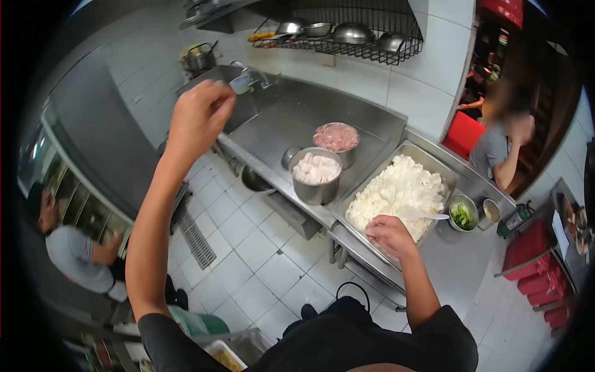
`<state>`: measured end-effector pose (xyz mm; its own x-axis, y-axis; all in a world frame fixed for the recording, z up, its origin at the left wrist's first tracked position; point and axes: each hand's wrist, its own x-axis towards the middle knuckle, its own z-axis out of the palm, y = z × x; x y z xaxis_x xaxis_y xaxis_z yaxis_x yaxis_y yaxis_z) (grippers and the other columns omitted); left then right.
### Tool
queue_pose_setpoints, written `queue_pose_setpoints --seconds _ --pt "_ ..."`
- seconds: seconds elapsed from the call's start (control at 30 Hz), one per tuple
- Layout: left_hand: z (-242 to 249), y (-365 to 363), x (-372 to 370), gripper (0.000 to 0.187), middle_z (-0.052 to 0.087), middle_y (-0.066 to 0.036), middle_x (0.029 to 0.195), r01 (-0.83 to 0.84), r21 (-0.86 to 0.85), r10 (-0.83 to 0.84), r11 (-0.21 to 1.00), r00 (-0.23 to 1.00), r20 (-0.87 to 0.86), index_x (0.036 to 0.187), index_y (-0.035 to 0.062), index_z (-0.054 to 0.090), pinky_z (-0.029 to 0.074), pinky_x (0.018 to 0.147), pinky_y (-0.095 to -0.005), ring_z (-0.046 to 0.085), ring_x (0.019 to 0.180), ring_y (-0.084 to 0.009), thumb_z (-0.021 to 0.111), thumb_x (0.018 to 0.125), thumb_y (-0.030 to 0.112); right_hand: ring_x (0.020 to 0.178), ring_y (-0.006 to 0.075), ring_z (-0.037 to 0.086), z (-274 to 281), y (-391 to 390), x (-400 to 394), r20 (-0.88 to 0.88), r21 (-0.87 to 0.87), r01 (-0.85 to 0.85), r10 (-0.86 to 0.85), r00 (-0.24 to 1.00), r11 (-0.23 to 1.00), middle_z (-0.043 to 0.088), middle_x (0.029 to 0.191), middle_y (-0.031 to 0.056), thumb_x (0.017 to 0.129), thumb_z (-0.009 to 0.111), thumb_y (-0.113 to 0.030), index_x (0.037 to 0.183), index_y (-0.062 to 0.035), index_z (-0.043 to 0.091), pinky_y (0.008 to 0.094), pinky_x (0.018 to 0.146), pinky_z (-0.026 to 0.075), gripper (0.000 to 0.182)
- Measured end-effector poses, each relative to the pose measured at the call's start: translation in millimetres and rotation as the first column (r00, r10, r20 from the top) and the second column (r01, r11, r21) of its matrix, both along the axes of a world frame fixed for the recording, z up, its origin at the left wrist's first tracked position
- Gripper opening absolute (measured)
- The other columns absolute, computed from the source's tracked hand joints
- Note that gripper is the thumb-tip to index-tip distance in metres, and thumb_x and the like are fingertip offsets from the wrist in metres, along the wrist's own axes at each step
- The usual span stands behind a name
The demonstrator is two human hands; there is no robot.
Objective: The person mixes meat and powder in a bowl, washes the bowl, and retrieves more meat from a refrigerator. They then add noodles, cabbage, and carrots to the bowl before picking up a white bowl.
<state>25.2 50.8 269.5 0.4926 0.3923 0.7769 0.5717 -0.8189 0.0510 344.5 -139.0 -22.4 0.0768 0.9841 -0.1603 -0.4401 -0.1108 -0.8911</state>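
Observation:
My left hand (199, 118) is raised high over the floor, its fingers pinched on a small clear plastic cup (240, 84). My right hand (389, 235) rests at the near edge of a large steel tray (434, 162) heaped with white rice (396, 192). Its fingers are curled and touch the rice. A white rice paddle (427, 216) lies in the rice just right of that hand. Beyond the tray, two steel pots sit on the counter, one with pale white pieces (316, 168) and one with pink raw meat (336, 137).
A small bowl of green vegetables (462, 215) and a small cup (491, 211) stand right of the tray. A wire shelf with steel bowls (347, 34) hangs on the tiled wall. One person (501, 146) stands at the far right; another (74, 248) crouches at the left.

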Motion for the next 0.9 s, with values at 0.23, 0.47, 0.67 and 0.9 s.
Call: queue_pose_setpoints --seconds 0.23,0.47,0.67,0.9 --pt "23.3 210.0 153.0 0.017 0.066 -0.015 0.087 0.224 0.222 -0.210 0.949 0.974 -0.085 0.084 0.0036 0.070 0.052 0.074 -0.0444 0.064 0.082 -0.0350 0.059 0.082 0.017 0.066 0.0170 0.058 12.8 -10.5 22.8 0.009 0.010 0.533 -0.533 0.846 0.846 0.062 0.078 0.0096 0.079 0.065 0.003 0.086 0.0019 0.060 0.0271 0.061 0.047 0.009" --pt "25.4 343.0 295.0 0.015 0.067 -0.015 0.088 0.223 0.261 -0.136 0.939 0.940 -0.314 0.086 0.0031 0.070 0.053 0.076 -0.0453 0.065 0.088 -0.0342 0.058 0.082 0.012 0.065 0.0160 0.057 -3.5 48.9 54.4 -0.012 0.137 0.783 -0.789 0.614 0.607 0.062 0.077 0.0089 0.079 0.063 0.006 0.087 0.0009 0.061 0.0256 0.060 0.046 0.009" --pt "38.4 407.7 366.1 0.016 0.068 -0.019 0.085 0.321 0.273 -0.164 0.907 0.866 -0.473 0.083 0.0025 0.071 0.053 0.078 -0.0451 0.066 0.084 -0.0364 0.056 0.081 0.009 0.064 0.0165 0.057 9.7 107.9 55.3 0.003 0.174 0.834 -0.848 0.531 0.523 0.063 0.079 0.0090 0.082 0.060 0.008 0.088 -0.0022 0.062 0.0269 0.059 0.046 0.012" --pt "49.2 431.7 388.5 0.012 0.067 -0.018 0.081 0.486 0.099 -0.310 0.868 0.688 -0.656 0.079 0.0023 0.070 0.051 0.074 -0.0428 0.065 0.085 -0.0329 0.060 0.075 0.007 0.065 0.0158 0.055 4.3 111.0 22.9 0.082 0.112 0.938 -0.944 0.321 0.328 0.060 0.078 0.0071 0.083 0.059 0.006 0.087 -0.0022 0.060 0.0272 0.060 0.044 0.010"
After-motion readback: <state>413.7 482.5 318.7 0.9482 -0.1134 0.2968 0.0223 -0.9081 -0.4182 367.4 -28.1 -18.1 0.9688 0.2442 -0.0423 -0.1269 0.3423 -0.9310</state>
